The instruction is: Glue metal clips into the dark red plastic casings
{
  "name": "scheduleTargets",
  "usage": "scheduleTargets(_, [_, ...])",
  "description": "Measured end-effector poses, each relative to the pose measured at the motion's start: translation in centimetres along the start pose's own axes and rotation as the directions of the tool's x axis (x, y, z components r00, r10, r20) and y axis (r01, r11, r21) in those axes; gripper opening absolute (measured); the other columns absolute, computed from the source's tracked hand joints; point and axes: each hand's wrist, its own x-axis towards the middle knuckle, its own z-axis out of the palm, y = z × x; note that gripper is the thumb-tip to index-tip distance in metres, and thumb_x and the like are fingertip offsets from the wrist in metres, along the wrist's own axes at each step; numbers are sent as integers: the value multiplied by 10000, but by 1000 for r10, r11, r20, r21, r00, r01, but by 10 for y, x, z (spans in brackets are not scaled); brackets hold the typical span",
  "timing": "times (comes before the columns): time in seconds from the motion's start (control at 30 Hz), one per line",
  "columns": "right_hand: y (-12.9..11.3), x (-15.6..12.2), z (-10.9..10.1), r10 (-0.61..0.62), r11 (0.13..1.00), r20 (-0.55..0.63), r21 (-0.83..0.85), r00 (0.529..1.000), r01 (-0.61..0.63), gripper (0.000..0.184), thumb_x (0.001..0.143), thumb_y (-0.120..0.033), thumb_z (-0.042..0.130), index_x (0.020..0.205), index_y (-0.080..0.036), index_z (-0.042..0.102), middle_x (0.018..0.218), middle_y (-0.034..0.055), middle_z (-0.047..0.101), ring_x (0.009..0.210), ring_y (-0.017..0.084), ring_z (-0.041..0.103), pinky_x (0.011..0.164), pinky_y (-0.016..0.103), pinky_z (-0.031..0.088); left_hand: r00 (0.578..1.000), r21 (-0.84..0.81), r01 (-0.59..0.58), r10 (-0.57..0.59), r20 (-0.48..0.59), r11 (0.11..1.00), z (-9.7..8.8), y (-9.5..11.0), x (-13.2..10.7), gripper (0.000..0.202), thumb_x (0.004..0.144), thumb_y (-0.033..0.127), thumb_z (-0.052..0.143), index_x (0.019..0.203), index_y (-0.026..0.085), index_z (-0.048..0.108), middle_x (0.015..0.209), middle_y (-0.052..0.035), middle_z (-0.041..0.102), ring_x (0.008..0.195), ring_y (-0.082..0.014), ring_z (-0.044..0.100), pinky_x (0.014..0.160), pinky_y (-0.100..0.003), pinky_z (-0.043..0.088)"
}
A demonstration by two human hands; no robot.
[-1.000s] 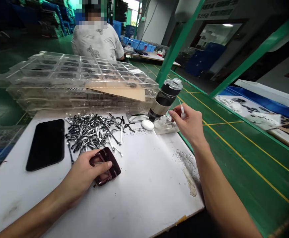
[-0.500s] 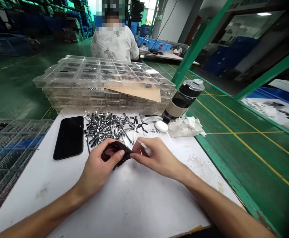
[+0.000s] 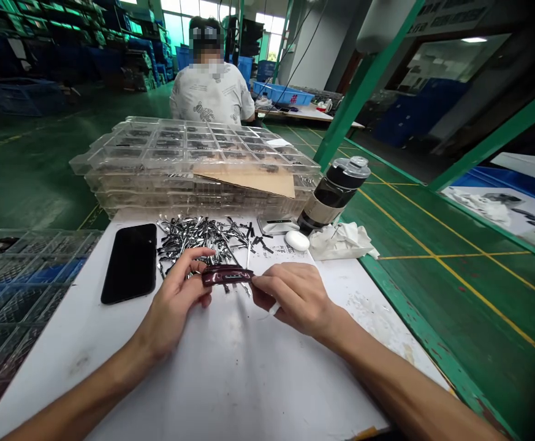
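Together, the left hand and right hand pinch a dark red part between their fingers, over metal pieces.

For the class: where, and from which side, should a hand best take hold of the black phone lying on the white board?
Pinch the black phone across its long edges, coming from the near end over the white board. It lies flat, so the edges likely give the best purchase, and the metal parts crowd its far right corner.
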Motion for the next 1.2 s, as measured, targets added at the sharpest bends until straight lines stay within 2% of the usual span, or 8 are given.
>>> scheduleTargets(0.2, [4,-3,10,-27,997,13,-71,1000,28,144,959,-66,503,984,-177,592,666,-3,606,529,134,497,496,293,354,976,-392,128,-45,213,911,2,5,0,375,970,305,472,1320,206,560,1058,-99,701,938,-235,671,825,-365,567])
scheduleTargets(0.3, [6,-5,15,7,999,-3,-35,1000,-7,124,954,-88,530,993,-186,594,693,-1,622,544,131,513,509,285,355,984,-388,90,-23,174,917,3,5,2,299,970,312,569,1226,166,622,1101,-111,730,971,-228,700,863,-341,581])
scheduleTargets(0.37, [13,-3,15,170,984,-12,57,985,-169,51,942,-155,595,972,-196,599,747,7,651,590,132,553,549,272,386,995,-328,58,-28,96,943,3,2,4,304,934,276,675,1215,172,626,1037,-78,755,931,-186,713,874,-298,580])
scheduleTargets(0.47, [34,3,15,516,842,92,129,852,-524,96,929,-277,663,950,-193,621,791,17,672,654,151,580,630,275,413,1000,-276,1,3,13,961,3,-1,8,396,910,263,728,1271,184,586,959,-45,769,922,-154,722,913,-272,568])
scheduleTargets(0.57, [57,6,21,638,744,190,97,746,-661,139,927,-301,673,986,-176,658,736,5,668,610,156,552,640,289,393,1000,-266,-14,16,6,964,1,-4,10,417,913,275,729,1284,195,556,967,-32,770,930,-143,726,944,-271,557])
scheduleTargets(0.8, [65,3,45,658,697,263,142,706,-703,59,870,-208,693,887,-154,677,774,40,667,706,186,553,672,308,351,999,-268,15,-2,47,963,3,-8,9,373,930,280,704,1260,179,561,1001,-48,765,953,-150,722,951,-280,555])
scheduleTargets(1.0, [63,1,22,679,549,330,364,655,-752,168,876,-319,692,849,-178,604,743,16,652,648,153,549,585,270,385,999,-281,13,0,48,960,3,-10,11,335,945,292,689,1239,176,578,981,-50,773,944,-148,721,955,-292,557])
scheduleTargets(1.2, [54,-5,-15,738,172,313,769,597,-615,156,907,-283,679,943,-194,556,737,15,693,418,46,284,416,214,202,998,-206,3,11,64,979,1,-13,12,373,901,292,748,1222,184,592,1009,-55,782,934,-169,740,934,-321,575])
